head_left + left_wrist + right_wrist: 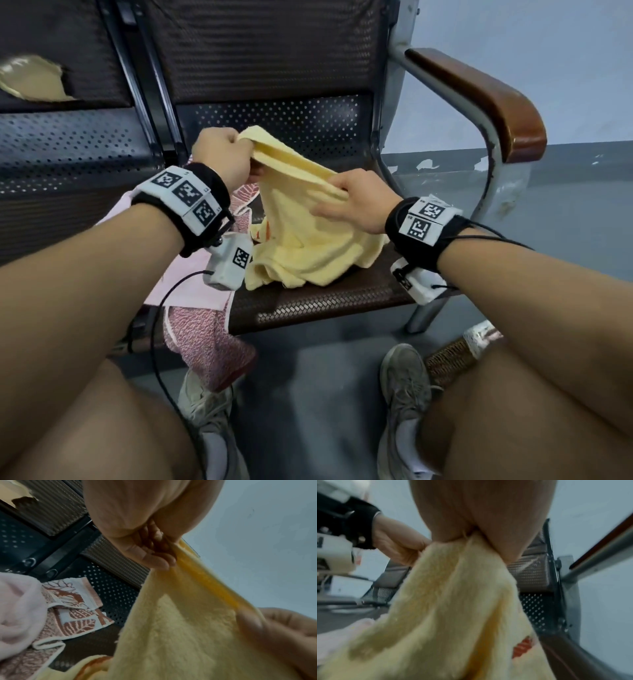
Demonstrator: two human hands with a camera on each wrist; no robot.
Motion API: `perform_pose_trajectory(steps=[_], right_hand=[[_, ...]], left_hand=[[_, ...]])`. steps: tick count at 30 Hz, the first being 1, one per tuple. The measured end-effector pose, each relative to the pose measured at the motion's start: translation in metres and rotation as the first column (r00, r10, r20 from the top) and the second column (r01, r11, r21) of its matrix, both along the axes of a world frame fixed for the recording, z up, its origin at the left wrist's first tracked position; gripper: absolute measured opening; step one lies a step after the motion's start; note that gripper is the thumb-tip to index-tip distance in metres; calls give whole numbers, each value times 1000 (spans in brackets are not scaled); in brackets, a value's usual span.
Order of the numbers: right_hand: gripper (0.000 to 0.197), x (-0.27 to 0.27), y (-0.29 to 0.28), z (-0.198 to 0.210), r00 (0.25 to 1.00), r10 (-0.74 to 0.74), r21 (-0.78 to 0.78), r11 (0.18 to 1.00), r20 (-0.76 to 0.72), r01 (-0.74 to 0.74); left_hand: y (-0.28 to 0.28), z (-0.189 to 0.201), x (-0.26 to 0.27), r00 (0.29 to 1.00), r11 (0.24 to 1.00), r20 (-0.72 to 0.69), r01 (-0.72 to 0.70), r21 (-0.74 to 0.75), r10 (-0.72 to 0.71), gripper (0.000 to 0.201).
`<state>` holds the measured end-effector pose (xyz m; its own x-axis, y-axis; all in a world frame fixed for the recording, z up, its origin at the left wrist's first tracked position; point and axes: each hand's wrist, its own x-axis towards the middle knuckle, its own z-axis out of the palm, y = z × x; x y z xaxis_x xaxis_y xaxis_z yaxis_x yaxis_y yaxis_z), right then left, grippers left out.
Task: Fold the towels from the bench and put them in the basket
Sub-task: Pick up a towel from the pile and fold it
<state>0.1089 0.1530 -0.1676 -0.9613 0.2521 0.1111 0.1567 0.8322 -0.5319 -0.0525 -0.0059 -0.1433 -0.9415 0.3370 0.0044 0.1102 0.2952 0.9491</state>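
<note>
Both hands lift a yellow towel off the bench by one edge

The left hand (222, 154) is fisted round the towel (308, 240) at a corner, the right hand (356, 202) pinching the same edge; its lower half still heaps on the bench (325, 301) seat; soft, light and limp, it looks best held at the two corners; at 9 o'clock a pink towel (15, 608) and a patterned towel (75, 615) crowd the seat; the armrest (479, 99) stands at 2 o'clock; no basket shows.

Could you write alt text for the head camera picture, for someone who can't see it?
Both hands, left hand and right hand, grip the top edge of a yellow towel above a dark metal bench. Pink patterned towels lie at its left.
</note>
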Motion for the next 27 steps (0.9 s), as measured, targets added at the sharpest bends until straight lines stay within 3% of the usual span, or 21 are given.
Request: perform_pose_trajectory(steps=[4, 7, 13, 16, 20, 24, 27], right_hand=[[54, 0, 8, -13, 954, -67, 270, 963, 293, -15], [51, 5, 16, -27, 905, -82, 285, 958, 417, -44], [55, 11, 39, -19, 942, -170, 232, 967, 290, 103], [56, 14, 44, -18, 935, -150, 213, 973, 321, 83], [50, 20, 53, -15, 962, -129, 89, 990, 240, 111], [62, 26, 54, -14, 965, -95, 61, 995, 244, 82], [57, 27, 48, -15, 951, -88, 121, 991, 298, 54]], left_hand=[[1, -5, 0, 999, 999, -10, -32, 10, 32, 19], [-5, -6, -6, 997, 995, 13, -80, 62, 79, 25], [-21, -17, -18, 996, 997, 76, -41, 60, 36, 51], [-29, -26, -30, 999, 1000, 50, -3, -29, 5, 37], [-37, -33, -34, 999, 986, -10, 30, -163, -32, 12], [-36, -31, -29, 999, 996, 2, -47, -70, 48, 23], [-35, -27, -30, 991, 994, 107, -90, 57, 84, 22]])
